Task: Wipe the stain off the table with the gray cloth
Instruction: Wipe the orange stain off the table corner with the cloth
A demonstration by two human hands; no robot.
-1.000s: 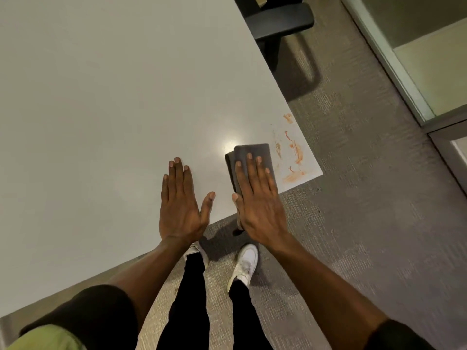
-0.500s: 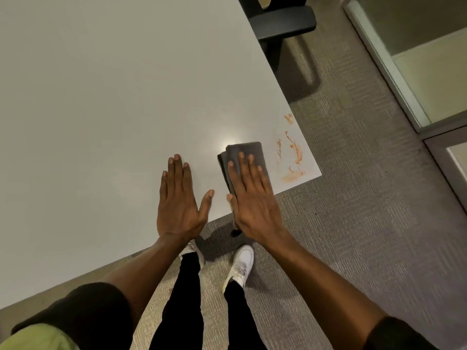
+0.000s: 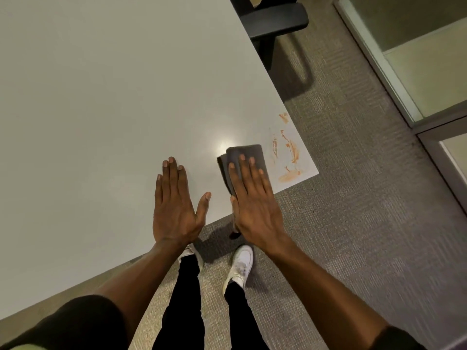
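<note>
A folded gray cloth (image 3: pixel 246 154) lies on the white table (image 3: pixel 113 97) near its right corner. My right hand (image 3: pixel 255 200) rests flat on top of the cloth, fingers together and extended, pressing it down. Orange smeared stain marks (image 3: pixel 290 157) streak the corner just right of the cloth, with a separate small patch (image 3: pixel 284 117) farther along the edge. My left hand (image 3: pixel 175 205) lies flat on the bare tabletop to the left of the cloth, fingers straight, thumb spread, holding nothing.
A black office chair (image 3: pixel 275 18) stands at the table's right edge farther back. Gray carpet (image 3: pixel 366 210) covers the floor on the right. A glass partition with a metal frame (image 3: pixel 379 64) runs along the far right. My legs and white shoes (image 3: pixel 240 266) stand below the table's near edge.
The cloth under my right hand slid slightly left, away from the stain, during the last second. My left hand stayed flat in place.
</note>
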